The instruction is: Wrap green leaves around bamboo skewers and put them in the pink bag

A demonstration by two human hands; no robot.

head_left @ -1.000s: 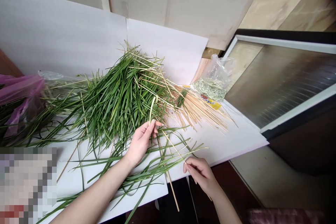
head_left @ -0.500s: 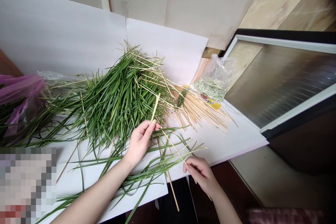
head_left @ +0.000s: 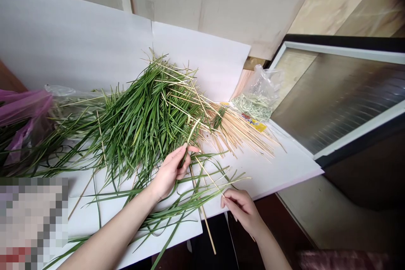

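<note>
Evidently, the slender green chive-like stalk (head_left: 193, 130) is light, limp and easily bruised; its smooth skin is probably slippery. The left hand (head_left: 171, 171) pinches it between thumb and fingers near the middle of the scene, its pale end poking out to the far right. That firmer pale end seems the best place for a gentle grip. The right hand (head_left: 243, 207), at the near right, pinches a thin straight tan wooden skewer (head_left: 209, 177), likely stiff but snappable, best held well back from its far tip. A tall heap of green stalks (head_left: 139, 118) lies beyond on the left.
</note>
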